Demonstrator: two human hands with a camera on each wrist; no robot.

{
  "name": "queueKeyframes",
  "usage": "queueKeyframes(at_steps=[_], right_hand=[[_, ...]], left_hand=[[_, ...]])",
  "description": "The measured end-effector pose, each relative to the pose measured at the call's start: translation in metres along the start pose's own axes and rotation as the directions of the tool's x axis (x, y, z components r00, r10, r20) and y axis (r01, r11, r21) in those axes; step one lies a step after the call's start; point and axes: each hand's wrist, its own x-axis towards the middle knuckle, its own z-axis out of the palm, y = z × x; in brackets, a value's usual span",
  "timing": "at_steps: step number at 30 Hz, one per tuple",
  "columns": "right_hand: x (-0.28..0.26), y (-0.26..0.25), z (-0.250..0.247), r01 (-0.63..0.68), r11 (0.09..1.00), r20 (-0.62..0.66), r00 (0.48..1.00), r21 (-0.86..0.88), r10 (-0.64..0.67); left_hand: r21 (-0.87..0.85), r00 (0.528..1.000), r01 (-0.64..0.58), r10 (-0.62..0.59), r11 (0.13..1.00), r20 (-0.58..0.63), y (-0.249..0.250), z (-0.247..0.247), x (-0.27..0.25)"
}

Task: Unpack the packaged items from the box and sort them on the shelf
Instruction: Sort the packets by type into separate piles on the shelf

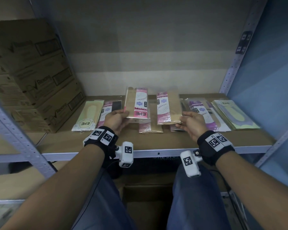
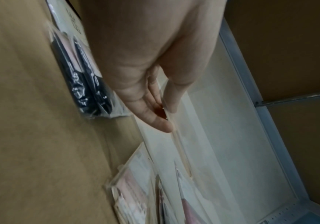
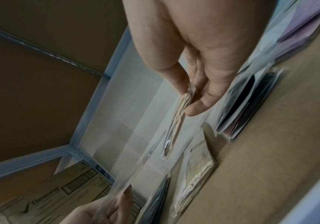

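My left hand (image 1: 118, 119) pinches the near edge of a beige stocking pack with a pink ENE label (image 1: 137, 103), held above the shelf board (image 1: 70, 140). My right hand (image 1: 189, 122) pinches the near corner of a second beige pink-label pack (image 1: 168, 107), also lifted. In the left wrist view the thumb and fingers (image 2: 155, 116) clamp a thin clear pack edge (image 2: 176, 141). In the right wrist view the fingers (image 3: 199, 104) grip a pack seen edge-on (image 3: 180, 112). Another beige pack (image 1: 148, 127) lies on the board under them.
On the board lie a pale green insole-type pack (image 1: 87, 116), a black-stocking pack (image 1: 111, 107), purple-label packs (image 1: 201, 112) and green-lilac packs (image 1: 231, 113). Stacked cardboard cartons (image 1: 32, 77) fill the left. Grey metal uprights (image 1: 236, 55) frame the bay. A cardboard box (image 1: 148, 205) sits below.
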Motion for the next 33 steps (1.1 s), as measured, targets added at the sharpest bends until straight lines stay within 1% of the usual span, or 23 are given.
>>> queueKeyframes(at_steps=[5, 11, 17, 20, 25, 28, 33], right_hand=[[0.005, 0.008, 0.022, -0.012, 0.999, 0.000, 1.000, -0.039, 0.012], [0.011, 0.020, 0.046, -0.044, 0.992, -0.002, 0.999, -0.115, 0.044], [0.016, 0.030, 0.056, -0.074, 0.977, -0.015, 0.997, -0.200, 0.072], [0.018, 0.030, 0.059, -0.061, 0.959, -0.017, 0.998, -0.277, 0.059], [0.017, 0.029, 0.063, -0.017, 0.892, -0.013, 1.000, -0.452, 0.012], [0.014, 0.027, 0.063, 0.035, 0.803, 0.011, 0.999, -0.595, -0.035], [0.008, 0.024, 0.064, 0.084, 0.694, 0.032, 0.996, -0.715, -0.087]], left_hand=[[0.000, 0.999, -0.026, 0.026, 1.000, -0.020, 0.007, -0.016, -0.005], [-0.058, 0.998, -0.043, 0.040, 0.997, -0.057, 0.015, -0.036, -0.011], [-0.087, 0.996, -0.046, 0.039, 0.995, -0.081, 0.014, -0.049, -0.010], [-0.113, 0.997, -0.028, 0.018, 0.993, -0.081, 0.012, -0.054, -0.006], [-0.119, 0.998, -0.010, 0.002, 0.993, -0.069, 0.009, -0.059, -0.004], [-0.145, 0.998, -0.008, -0.001, 0.989, -0.060, 0.009, -0.060, -0.005], [-0.140, 0.998, -0.006, -0.002, 0.990, -0.057, 0.009, -0.058, -0.008]])
